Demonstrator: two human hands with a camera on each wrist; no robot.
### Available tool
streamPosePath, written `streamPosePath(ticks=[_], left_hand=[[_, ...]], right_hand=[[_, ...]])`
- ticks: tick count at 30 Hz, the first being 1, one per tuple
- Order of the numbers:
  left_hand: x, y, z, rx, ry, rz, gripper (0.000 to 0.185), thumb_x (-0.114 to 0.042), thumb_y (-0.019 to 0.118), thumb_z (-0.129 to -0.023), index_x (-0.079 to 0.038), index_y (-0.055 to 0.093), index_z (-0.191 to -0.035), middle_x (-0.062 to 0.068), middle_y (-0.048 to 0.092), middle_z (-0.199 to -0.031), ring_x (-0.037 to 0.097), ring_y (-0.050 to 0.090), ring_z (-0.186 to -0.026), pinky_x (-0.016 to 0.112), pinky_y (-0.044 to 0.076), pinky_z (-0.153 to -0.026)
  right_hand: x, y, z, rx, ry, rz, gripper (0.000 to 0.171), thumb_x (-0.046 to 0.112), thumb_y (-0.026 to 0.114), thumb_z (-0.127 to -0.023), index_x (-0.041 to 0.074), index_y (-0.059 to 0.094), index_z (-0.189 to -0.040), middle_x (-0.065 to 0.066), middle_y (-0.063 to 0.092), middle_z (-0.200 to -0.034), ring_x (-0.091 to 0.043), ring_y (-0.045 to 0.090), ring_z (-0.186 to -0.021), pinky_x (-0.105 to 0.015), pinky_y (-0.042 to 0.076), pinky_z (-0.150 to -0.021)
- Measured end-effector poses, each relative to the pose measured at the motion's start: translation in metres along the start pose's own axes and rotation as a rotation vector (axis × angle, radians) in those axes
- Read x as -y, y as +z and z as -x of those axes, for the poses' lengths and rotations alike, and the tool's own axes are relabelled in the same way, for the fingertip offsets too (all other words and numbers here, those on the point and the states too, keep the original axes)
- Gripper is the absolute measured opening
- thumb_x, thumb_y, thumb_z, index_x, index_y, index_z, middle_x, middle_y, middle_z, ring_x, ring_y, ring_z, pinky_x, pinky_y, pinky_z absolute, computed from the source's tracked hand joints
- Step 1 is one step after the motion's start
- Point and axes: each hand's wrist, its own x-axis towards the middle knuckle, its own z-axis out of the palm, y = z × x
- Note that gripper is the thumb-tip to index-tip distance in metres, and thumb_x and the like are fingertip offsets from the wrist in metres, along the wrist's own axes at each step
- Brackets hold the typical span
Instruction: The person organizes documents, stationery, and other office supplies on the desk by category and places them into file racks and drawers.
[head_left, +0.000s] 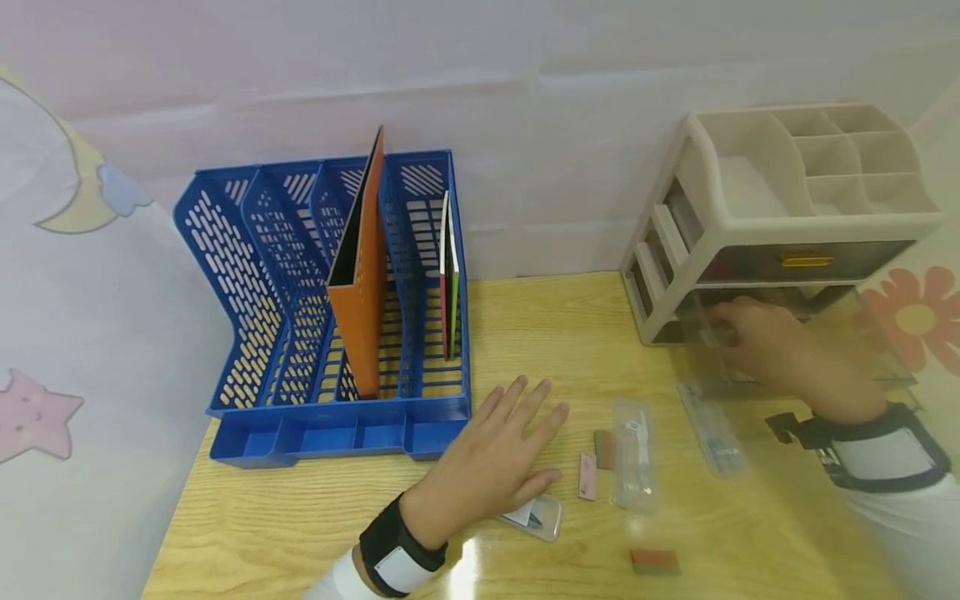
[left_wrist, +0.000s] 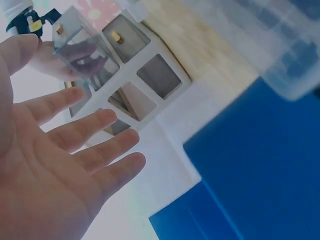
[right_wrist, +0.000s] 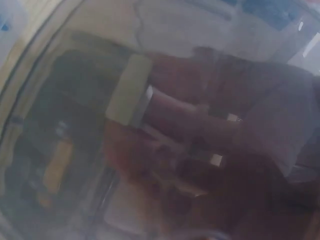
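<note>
My left hand [head_left: 498, 450] hovers flat over the wooden table [head_left: 300, 517] with its fingers spread and holds nothing; its palm [left_wrist: 55, 165] fills the left wrist view. A small clear case [head_left: 540, 517] lies just under its heel. My right hand [head_left: 757, 337] reaches into a clear drawer [head_left: 862, 333] pulled out of the beige drawer organizer [head_left: 787, 167]. Through the drawer wall its fingers [left_wrist: 75, 57] look bent, but I cannot tell whether they hold anything. The right wrist view is a dark blur through plastic.
A blue file rack [head_left: 330, 417] stands at the back left with an orange folder [head_left: 363, 275] and a thin red-green booklet [head_left: 448, 275] upright in it. Between the hands lie a clear pen case [head_left: 633, 454], a clear flat case [head_left: 712, 429], a pink eraser [head_left: 588, 477] and a brown block [head_left: 654, 561].
</note>
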Motion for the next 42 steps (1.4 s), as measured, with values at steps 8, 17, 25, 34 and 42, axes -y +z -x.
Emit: streamPosePath(ticks=[8, 17, 25, 34, 42], left_hand=[[-0.005, 0.006, 0.0, 0.032, 0.023, -0.012, 0.072, -0.06, 0.053, -0.101, -0.017, 0.04, -0.158, 0.018, 0.038, -0.164, 0.04, 0.041, -0.149, 0.052, 0.04, -0.12], [-0.013, 0.009, -0.004, 0.07, 0.036, -0.026, 0.068, -0.061, 0.054, -0.1, -0.018, 0.048, -0.153, 0.014, 0.045, -0.16, 0.037, 0.046, -0.146, 0.051, 0.042, -0.119], [-0.021, 0.014, -0.007, 0.085, 0.075, -0.052, 0.063, -0.06, 0.052, -0.102, -0.019, 0.053, -0.149, 0.011, 0.051, -0.155, 0.033, 0.052, -0.141, 0.048, 0.046, -0.116], [-0.024, 0.018, -0.01, 0.059, 0.09, -0.074, 0.059, -0.062, 0.052, -0.1, -0.02, 0.061, -0.14, 0.009, 0.057, -0.149, 0.031, 0.057, -0.135, 0.046, 0.049, -0.113], [-0.023, 0.015, -0.013, 0.04, 0.09, -0.087, 0.054, -0.061, 0.054, -0.1, -0.019, 0.066, -0.13, 0.008, 0.063, -0.141, 0.029, 0.061, -0.13, 0.046, 0.051, -0.11]], right_hand=[[-0.002, 0.0, 0.0, -0.039, -0.016, 0.012, 0.041, 0.005, 0.068, -0.087, -0.011, 0.06, -0.124, -0.035, 0.063, -0.112, -0.053, 0.062, -0.103, -0.068, 0.051, -0.085], [0.046, -0.007, 0.06, -0.269, -0.024, -0.062, 0.031, 0.013, 0.066, -0.097, -0.001, 0.065, -0.125, -0.023, 0.071, -0.106, -0.038, 0.07, -0.085, -0.045, 0.057, -0.062], [0.079, 0.029, 0.075, -0.304, -0.337, -0.17, 0.038, 0.002, 0.08, -0.083, 0.01, 0.07, -0.119, -0.002, 0.074, -0.107, -0.006, 0.067, -0.084, -0.027, 0.059, -0.065], [0.092, 0.071, 0.049, -0.248, -0.47, -0.069, 0.048, 0.008, 0.092, -0.071, 0.008, 0.071, -0.115, -0.013, 0.071, -0.118, -0.037, 0.069, -0.104, -0.054, 0.061, -0.083], [0.108, 0.099, 0.043, -0.115, -0.505, 0.001, 0.047, 0.019, 0.092, -0.074, 0.008, 0.071, -0.114, -0.012, 0.069, -0.118, -0.038, 0.066, -0.107, -0.051, 0.061, -0.087]])
